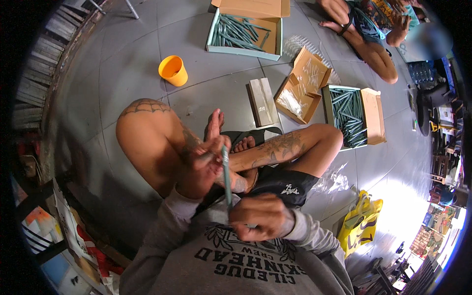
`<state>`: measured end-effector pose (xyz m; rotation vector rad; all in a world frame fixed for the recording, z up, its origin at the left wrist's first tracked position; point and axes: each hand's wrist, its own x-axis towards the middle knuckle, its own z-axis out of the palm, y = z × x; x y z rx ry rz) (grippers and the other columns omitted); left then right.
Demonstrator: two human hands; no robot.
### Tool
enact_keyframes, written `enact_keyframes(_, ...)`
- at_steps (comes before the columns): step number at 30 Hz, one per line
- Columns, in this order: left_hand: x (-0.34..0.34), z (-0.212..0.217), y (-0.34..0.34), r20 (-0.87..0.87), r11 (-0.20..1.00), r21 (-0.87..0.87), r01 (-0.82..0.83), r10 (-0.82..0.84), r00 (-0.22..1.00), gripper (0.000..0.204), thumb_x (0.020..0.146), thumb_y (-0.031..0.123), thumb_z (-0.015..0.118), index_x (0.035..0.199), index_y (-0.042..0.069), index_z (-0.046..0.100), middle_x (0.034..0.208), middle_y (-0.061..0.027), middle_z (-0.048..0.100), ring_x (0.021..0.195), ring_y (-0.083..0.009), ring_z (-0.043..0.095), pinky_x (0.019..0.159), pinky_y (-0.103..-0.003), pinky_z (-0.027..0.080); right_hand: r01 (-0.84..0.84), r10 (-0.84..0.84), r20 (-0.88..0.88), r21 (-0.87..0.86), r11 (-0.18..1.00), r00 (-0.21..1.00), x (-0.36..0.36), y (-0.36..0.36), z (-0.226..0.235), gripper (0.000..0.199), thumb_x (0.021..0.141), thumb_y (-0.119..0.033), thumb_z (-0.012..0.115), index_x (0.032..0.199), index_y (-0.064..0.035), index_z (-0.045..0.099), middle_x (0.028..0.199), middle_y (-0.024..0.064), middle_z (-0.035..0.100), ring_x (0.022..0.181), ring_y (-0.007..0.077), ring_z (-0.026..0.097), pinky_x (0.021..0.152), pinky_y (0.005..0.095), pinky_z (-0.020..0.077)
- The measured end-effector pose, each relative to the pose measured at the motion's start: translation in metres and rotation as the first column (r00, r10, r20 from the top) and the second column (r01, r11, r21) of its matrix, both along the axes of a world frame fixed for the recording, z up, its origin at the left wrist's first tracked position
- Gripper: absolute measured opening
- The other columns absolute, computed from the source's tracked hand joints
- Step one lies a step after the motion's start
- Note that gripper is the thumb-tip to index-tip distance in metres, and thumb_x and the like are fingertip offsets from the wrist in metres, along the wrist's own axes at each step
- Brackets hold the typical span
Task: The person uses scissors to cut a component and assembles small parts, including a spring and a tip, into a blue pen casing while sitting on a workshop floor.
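Open cardboard boxes [246,29], yellow bag [361,221]

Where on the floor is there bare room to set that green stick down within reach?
Bare grey tile lies between the orange cup, the left knee and the grey block. Right of the block it is crowded: open cardboard box, box of green sticks, then another person's arm.

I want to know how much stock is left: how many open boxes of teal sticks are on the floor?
2. One box of teal sticks lies at the top, beyond the orange cup. The other box of sticks lies right of the person's knee. More may be out of view.
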<state>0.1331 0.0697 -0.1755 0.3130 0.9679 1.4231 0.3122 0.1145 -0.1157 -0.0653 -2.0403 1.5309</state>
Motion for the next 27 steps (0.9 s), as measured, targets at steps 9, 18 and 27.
enact_keyframes(9,-0.007,-0.011,-0.034,-0.155,0.991,-0.047,0.125,-0.131,0.979,0.028,0.103,0.029,0.056,0.099,0.002,0.062,0.084,0.0009,0.055,0.068,-0.0057,0.045,0.063,-0.022,0.038,0.646,-0.567,0.316,-0.278,0.711,0.76,0.089,0.025,-0.041,0.008,0.089,-0.01,0.056,0.087,-0.0024,0.058,0.076,0.0075,0.061,0.06,0.0155,0.056,0.057,0.0296,0.0466)
enact_keyframes(18,0.053,-0.008,-0.067,0.099,0.841,-0.262,0.474,-0.465,0.88,0.04,0.107,0.036,0.044,0.109,0.0,0.061,0.09,-0.0043,0.059,0.081,-0.009,0.06,0.07,-0.021,0.049,0.729,-0.961,0.235,0.683,0.057,-0.146,0.229,0.107,-0.119,0.012,0.091,-0.014,0.064,0.09,-0.0022,0.06,0.066,0.0056,0.061,0.058,0.0136,0.057,0.059,0.031,0.0479)
enact_keyframes(27,0.051,0.002,-0.077,0.269,0.828,-0.119,0.548,-0.504,0.821,0.061,0.105,0.038,0.046,0.148,-0.001,0.029,0.115,-0.0138,0.06,0.092,-0.0189,0.064,0.079,-0.032,0.056,0.748,-0.805,0.533,0.639,0.18,-0.261,0.28,0.087,-0.173,0.03,0.091,-0.015,0.059,0.119,-0.0067,0.051,0.08,0.0149,0.067,0.066,0.0267,0.066,0.061,0.0415,0.0512)
